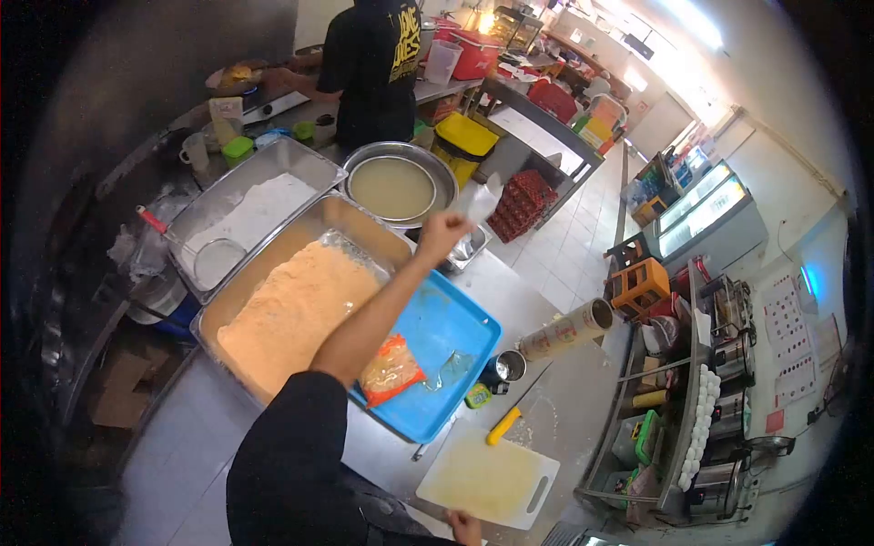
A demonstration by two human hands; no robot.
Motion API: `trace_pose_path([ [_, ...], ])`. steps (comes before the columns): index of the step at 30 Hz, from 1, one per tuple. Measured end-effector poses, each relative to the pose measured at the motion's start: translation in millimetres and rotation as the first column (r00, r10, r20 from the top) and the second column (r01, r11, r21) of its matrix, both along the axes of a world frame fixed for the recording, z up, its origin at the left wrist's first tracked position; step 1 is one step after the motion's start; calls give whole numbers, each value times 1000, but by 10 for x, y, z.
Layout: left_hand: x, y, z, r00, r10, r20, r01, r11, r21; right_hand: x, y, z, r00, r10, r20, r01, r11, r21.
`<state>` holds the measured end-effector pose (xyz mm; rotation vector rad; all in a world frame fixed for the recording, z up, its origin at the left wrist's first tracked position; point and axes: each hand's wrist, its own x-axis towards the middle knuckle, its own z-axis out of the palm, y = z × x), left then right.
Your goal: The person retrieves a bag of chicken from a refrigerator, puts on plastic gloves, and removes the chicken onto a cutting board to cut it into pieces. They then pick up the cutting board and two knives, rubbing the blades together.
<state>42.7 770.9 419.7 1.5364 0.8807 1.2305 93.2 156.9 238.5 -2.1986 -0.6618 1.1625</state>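
My left hand reaches out over the tray and pans, its fingers closed on a thin whitish plastic bag. Beneath that arm is a deep metal pan of orange-tinted flour. A blue tray beside it bears an orange-and-clear packet and a crumpled clear wrapper. At the bottom edge, my right hand is curled by the near edge of a white cutting board; what it holds, if anything, I cannot tell. A knife with a yellow handle lies at the board's far edge.
Beyond the orange pan stand a pan of white flour with a strainer and a metal bowl of cloudy liquid. A tall cup stack lies right of the tray. A person in black stands at the far counter.
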Motion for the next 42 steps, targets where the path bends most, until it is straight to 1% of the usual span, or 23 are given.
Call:
trace_pose_path([
  [1, -67, -360, -79, 997, -47, 56, 49, 999, -22, 130, 306, 168, 992, 81, 93, -97, 979, 180],
  [2, -209, -802, -56, 989, -141, -35, 138, 988, -70, 134, 671, 587, 999, -9, -32, 16, 980, 200],
  [3, -242, -1164, -345, 967, -244, 72, 249, 966, -68, 214, 895, 685, 989, -10, 147, -20, 980, 197],
  [4, -363, -1615, -395, 918, -377, 121, 393, 906, -158, 253, 1155, 899, 993, -19, 116, -25, 930, 366],
  [5, -573, -2190, 5, 913, -405, 59, 395, 836, -382, 347, 1301, 902, 998, -67, 20, 50, 890, 454],
  [7, -645, -2859, -439, 833, -467, 296, 551, 751, -364, 437, 1557, 1003, 964, -61, -258, 208, 776, 595],
  [10, -888, -3659, -587, 829, -486, 278, 559, 692, -457, 446, 1630, 1017, 706, 115, -699, 414, 734, 538],
  [12, -1012, -4007, -729, 852, -433, 294, 523, 680, -514, 770, 1363, 398, 782, 315, -537, 28, 843, 537],
  [14, -1142, -4254, -778, 870, -358, 339, 491, 698, -522, 513, 1173, 630, 850, 368, -377, -95, 811, 578],
  [18, -1225, -4620, -841, 943, -182, 280, 315, 759, -569, 348, 778, 704, 863, 184, -470, 170, 771, 614],
  [22, -1150, -4889, -734, 976, -69, 206, 172, 826, -536, 343, 553, 1019, 909, 160, -385, 102, 811, 577],
  [23, -1102, -4858, -679, 986, -46, 163, 127, 836, -534, 362, 553, 1178, 959, 112, -261, 57, 824, 564],
  [24, -1062, -4829, -631, 994, -25, 105, 75, 859, -507, 385, 540, 1290, 989, 55, -136, 26, 848, 530],
  [25, -1009, -4713, -686, 995, 1, -102, -43, 912, -408, 428, 582, 1298, 993, 42, -108, 39, 755, 654],
  [26, -959, -4673, -540, 1000, 11, -16, -14, 967, -255, 444, 606, 1422, 983, 13, -182, 121, 702, 702],
  [27, -900, -4623, -396, 998, 13, 55, 0, 976, -216, 541, 581, 1556, 999, 8, -50, 25, 774, 633],
  [28, -842, -4620, -106, 1000, 25, -17, -28, 975, -219, 614, 598, 1695, 999, 42, -34, -9, 750, 662],
  [30, -737, -4596, 146, 951, -57, 305, 100, 987, -129, 558, 594, 1986, 985, 4, -171, 137, 583, 801],
  [33, -697, -4640, 319, 957, -31, 287, 72, 988, -134, 581, 511, 2039, 918, 115, -379, 299, 429, 853],
  [36, -618, -4827, 382, 979, 125, 158, -119, 992, -45, 525, 447, 2057, 927, 39, -373, 342, 320, 883],
  [37, -611, -4871, 225, 990, 55, 133, -54, 999, -7, 506, 421, 2051, 928, 31, -370, 345, 300, 889],
  [40, -465, -5204, 213, 989, -138, -54, 145, 977, 158, 450, 277, 2017, 966, 4, -259, 240, 366, 899],
  [42, -461, -5233, 54, 974, -218, -62, 221, 974, 55, 403, 175, 2045, 981, 99, -165, 95, 494, 864],
])
